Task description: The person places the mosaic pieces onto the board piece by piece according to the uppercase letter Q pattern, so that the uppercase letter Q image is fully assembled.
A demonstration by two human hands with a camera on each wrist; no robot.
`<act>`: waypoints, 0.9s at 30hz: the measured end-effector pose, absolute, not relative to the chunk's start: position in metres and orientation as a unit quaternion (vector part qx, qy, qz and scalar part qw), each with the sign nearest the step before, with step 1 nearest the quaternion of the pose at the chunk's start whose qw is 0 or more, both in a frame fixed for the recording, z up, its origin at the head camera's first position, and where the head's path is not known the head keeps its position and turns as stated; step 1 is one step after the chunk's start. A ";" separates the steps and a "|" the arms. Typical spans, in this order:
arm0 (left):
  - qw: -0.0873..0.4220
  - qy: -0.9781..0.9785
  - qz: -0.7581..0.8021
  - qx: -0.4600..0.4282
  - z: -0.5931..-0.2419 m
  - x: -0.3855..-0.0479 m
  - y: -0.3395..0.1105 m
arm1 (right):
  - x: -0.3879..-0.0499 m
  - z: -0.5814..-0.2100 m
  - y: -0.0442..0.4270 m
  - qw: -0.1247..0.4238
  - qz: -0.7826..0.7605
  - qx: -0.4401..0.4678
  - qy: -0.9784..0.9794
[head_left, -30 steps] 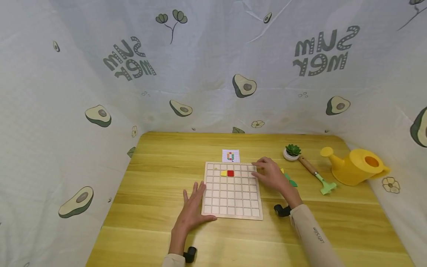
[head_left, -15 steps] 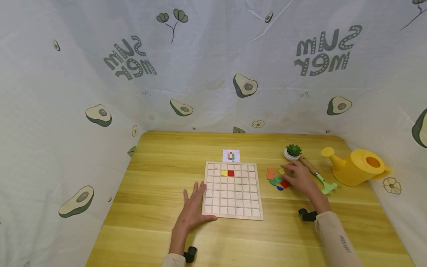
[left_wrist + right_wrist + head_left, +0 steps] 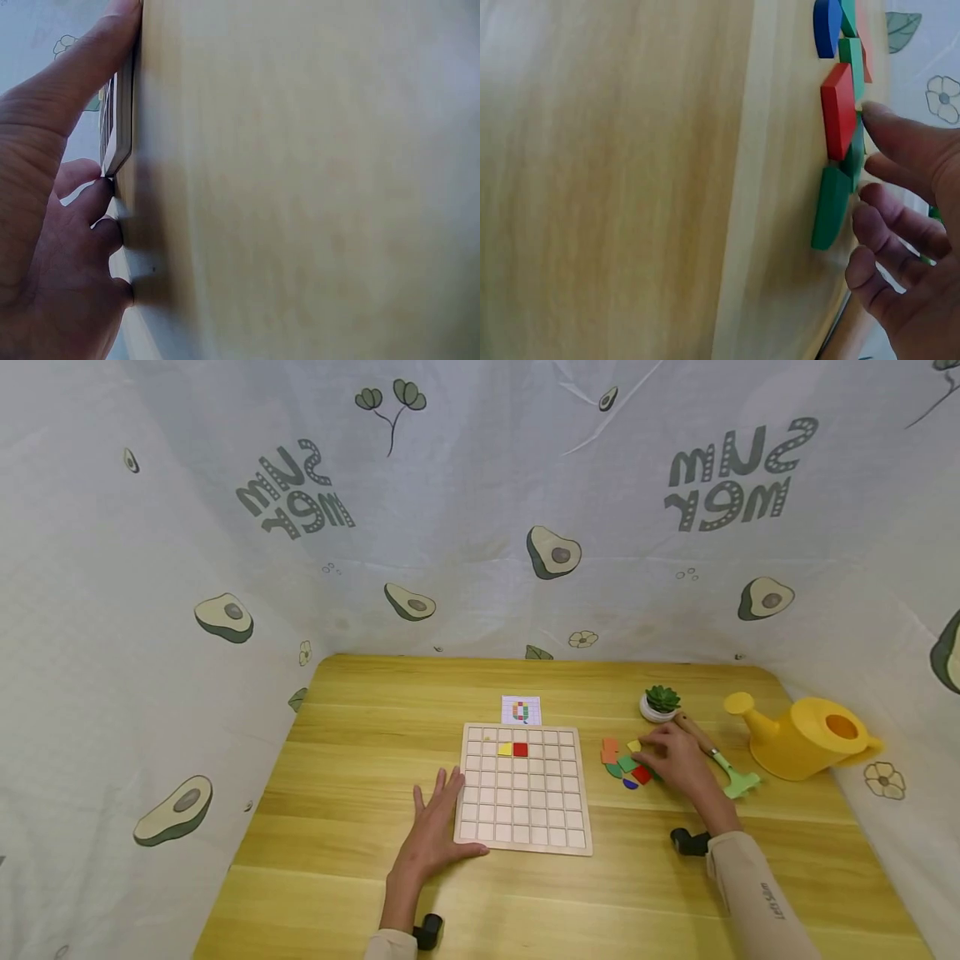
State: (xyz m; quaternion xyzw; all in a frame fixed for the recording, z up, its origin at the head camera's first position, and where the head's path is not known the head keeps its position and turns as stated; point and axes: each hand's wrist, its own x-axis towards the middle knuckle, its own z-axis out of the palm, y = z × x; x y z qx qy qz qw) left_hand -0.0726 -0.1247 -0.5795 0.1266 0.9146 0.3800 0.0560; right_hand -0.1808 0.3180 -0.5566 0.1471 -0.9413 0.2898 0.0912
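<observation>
- We see the left hand (image 3: pixel 430 835) with its fingers spread wide, at the left side and near edge of the wooden board (image 3: pixel 528 797).
- On the board, a yellow square (image 3: pixel 505 749) and a red square (image 3: pixel 521 749) sit side by side, second row from the far edge.
- The right hand (image 3: pixel 681 766) is over the bright pieces, right of the board. Its fingers bend beside a small yellow piece (image 3: pixel 633 746); we can't tell if they pinch it.
- We see orange pieces (image 3: pixel 610 751) and a blue piece (image 3: pixel 630 784) near it on the surface (image 3: pixel 375 710).
</observation>
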 end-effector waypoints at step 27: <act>0.057 0.915 0.379 0.125 -0.583 -0.074 -0.125 | -0.193 -0.552 0.297 0.036 0.302 0.077 -0.949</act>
